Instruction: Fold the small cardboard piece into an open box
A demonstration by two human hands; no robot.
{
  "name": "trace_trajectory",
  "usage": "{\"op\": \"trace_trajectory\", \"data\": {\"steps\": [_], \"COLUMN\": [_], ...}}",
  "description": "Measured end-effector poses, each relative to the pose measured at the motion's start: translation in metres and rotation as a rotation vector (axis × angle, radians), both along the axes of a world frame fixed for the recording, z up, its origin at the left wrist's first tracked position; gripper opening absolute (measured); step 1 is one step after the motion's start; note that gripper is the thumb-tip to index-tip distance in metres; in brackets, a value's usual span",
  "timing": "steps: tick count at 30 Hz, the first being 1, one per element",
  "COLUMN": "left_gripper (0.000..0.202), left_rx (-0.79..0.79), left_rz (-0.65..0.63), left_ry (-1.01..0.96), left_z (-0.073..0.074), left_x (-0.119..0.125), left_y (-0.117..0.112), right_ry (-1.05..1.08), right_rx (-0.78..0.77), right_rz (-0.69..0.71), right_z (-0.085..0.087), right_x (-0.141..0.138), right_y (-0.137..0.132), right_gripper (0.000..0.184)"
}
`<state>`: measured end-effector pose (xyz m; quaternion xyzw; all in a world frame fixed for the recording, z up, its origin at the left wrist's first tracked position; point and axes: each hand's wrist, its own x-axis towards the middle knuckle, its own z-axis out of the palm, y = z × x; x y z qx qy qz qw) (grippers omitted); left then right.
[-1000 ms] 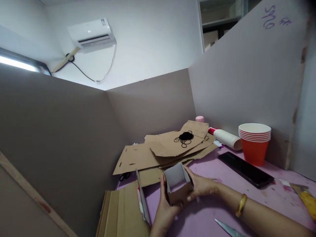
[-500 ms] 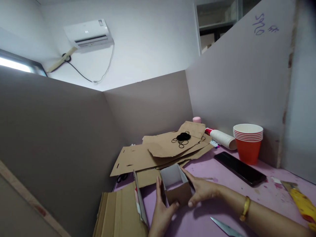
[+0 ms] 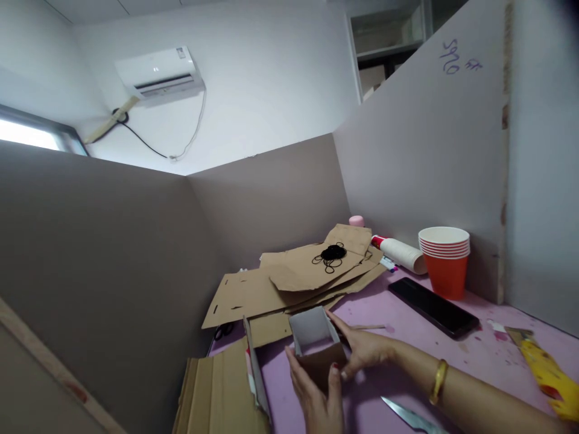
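Between my hands is a small open-topped cardboard box (image 3: 323, 364), brown outside and pale grey within. My left hand (image 3: 316, 392) is at its near left, with fingers along the left side and thumb on the front face. Around the right side curls my right hand (image 3: 362, 346), its thumb near the front right corner. Both hands grip the box, which is low over the purple tabletop (image 3: 366, 410). A thin stick (image 3: 371, 327) lies behind my right hand. Close to my right forearm rests a metal blade (image 3: 407, 415), its handle end cut off by the frame.
Flat cardboard sheets (image 3: 253, 295) with a tangle of black cord (image 3: 333, 252) lie behind. Folded cardboard (image 3: 221, 386) stands at left. To the right are a phone (image 3: 432, 306), stacked paper cups (image 3: 446, 271), a white roll (image 3: 402, 254) and a yellow packet (image 3: 543, 374). Grey partitions (image 3: 271, 193) surround the table.
My left hand has shifted right, toward the front of the box, its thumb now higher on the front face. My right hand stays on the right side. The camera view has shifted slightly.
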<state>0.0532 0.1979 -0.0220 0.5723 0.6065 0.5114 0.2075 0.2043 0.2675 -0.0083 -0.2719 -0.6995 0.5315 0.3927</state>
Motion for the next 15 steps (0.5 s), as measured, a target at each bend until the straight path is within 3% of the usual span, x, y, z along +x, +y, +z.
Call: {"op": "trace_trajectory", "data": {"steps": [3,6,8,11,15], "left_gripper": [0.097,0.111,0.102,0.085,0.093], "left_rx": [-0.014,-0.054,-0.067,-0.042,0.03], "left_rz": [-0.097,-0.162,-0.181,-0.174,-0.16], "left_ry": [-0.037,-0.073,-0.097,-0.174,-0.128], "left_z": [0.001,0.008,0.011,0.012,0.005], "left_x": [-0.001,-0.02,-0.034,-0.043,-0.035], "left_y": [0.005,0.017,0.021,0.017,0.008], "right_ry": [-0.046,-0.131,-0.274,-0.438,-0.581], "right_rx": [-0.014,0.029,0.102,0.176,0.232], "right_rz": [0.024,-0.072,-0.211,-0.439,-0.662], "right_z": [0.0,-0.003,-0.004,-0.004,-0.008], "right_x": [-0.005,-0.005,-0.001,0.013,0.034], "right_y": [-0.016,-0.028,-0.029,-0.019,-0.003], "right_gripper": [0.139,0.131,0.11,0.063,0.02]}}
